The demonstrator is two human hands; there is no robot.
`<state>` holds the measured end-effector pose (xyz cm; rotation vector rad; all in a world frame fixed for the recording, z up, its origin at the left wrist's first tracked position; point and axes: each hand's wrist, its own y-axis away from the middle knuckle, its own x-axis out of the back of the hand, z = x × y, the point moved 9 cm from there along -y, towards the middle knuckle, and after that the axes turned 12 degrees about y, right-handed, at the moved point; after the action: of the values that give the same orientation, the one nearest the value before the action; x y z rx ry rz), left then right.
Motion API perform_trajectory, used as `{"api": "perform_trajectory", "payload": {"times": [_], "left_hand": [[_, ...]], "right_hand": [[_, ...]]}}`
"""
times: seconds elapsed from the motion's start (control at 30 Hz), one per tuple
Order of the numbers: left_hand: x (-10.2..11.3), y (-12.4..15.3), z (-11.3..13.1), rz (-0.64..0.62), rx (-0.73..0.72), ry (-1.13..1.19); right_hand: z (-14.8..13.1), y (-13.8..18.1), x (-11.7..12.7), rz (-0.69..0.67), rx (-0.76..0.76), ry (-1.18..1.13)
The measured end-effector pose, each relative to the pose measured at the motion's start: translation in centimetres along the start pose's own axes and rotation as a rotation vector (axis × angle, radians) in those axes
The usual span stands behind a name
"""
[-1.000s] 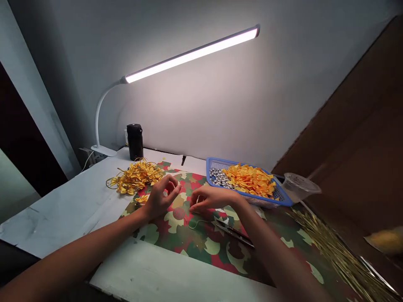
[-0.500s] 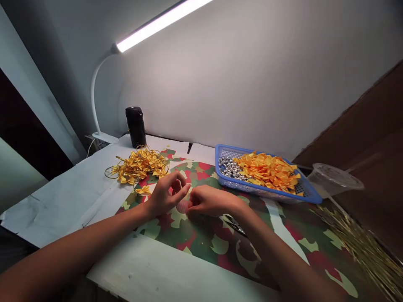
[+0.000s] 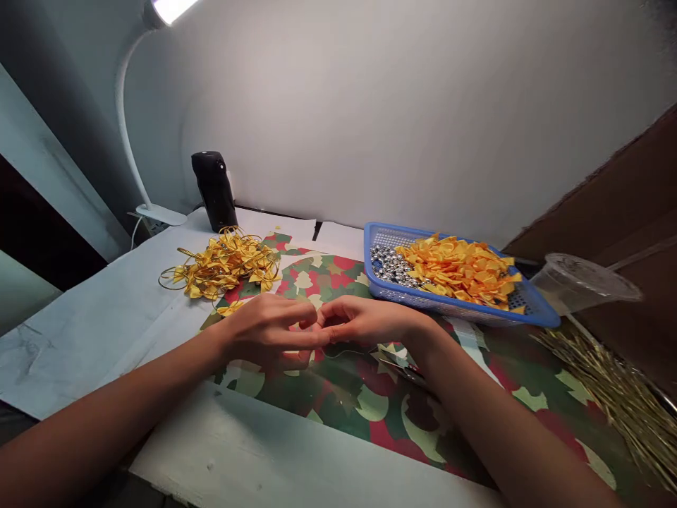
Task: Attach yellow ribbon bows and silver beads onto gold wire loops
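My left hand and my right hand meet fingertip to fingertip over the camouflage-patterned sheet. Both are closed in a pinch, and whatever lies between the fingertips is too small or hidden to name. A thin strand curves over the sheet just below the right fingers. Under the right wrist lies a dark metal tool, partly covered, perhaps scissors. Beyond the left hand sits a heap of yellow ribbon bows on gold cord loops, with a single bow close to that hand.
A blue basket at the back right holds yellow ribbon bows and silver beads. Beside it stand a clear plastic cup and a bundle of gold cords. A black bottle-like object and a white lamp stand back left.
My hands have come together, the left fingers stretching across to meet the right fingertips. The striped round patch between them is now covered. The view has shifted, cutting off most of the lamp.
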<state>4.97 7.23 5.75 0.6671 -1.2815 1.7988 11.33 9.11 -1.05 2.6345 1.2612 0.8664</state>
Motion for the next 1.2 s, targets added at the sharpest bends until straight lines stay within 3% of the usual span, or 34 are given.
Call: {"api": "perform_trajectory", "payload": {"times": [0.1,0.23,0.37,0.43,0.53,0.6,0.73,0.97,1.07,1.2], "left_hand": [[-0.9,-0.3,0.1,-0.105,0.013,-0.055],[-1.1,-0.6,0.2,-0.105,0.022,-0.091],[-1.6,-0.3,0.6,-0.071,-0.042,-0.126],[-2.0,-0.1,0.3,-0.041,-0.002,-0.069],[-3.2,0.3,-1.0,-0.064,0.182,0.138],[-4.3,0.6,-1.5,-0.134,0.313,0.307],[-5.3,1.1,-2.4,-0.19,0.572,0.569],[-7.3,3.9,-4.4,-0.143,1.213,1.092],[-7.9,4.3,-3.9,-0.143,1.318,1.278],[-8.0,4.4,-3.9,-0.107,1.34,1.331]], "right_hand": [[0.7,-0.1,0.3,0.017,-0.01,-0.047],[1.3,0.1,0.7,0.086,-0.047,-0.084],[1.6,1.2,0.4,0.285,-0.078,-0.102],[1.7,2.2,0.0,0.43,-0.089,-0.074],[1.5,4.2,-0.5,0.673,-0.076,0.069],[1.1,5.0,-1.1,0.764,-0.026,0.162],[1.1,5.8,-1.8,0.859,0.026,0.239],[0.7,6.8,-1.6,0.961,0.083,0.274],[0.3,7.3,-1.6,1.017,0.118,0.303],[-0.1,7.6,-1.8,1.044,0.153,0.342]]}}
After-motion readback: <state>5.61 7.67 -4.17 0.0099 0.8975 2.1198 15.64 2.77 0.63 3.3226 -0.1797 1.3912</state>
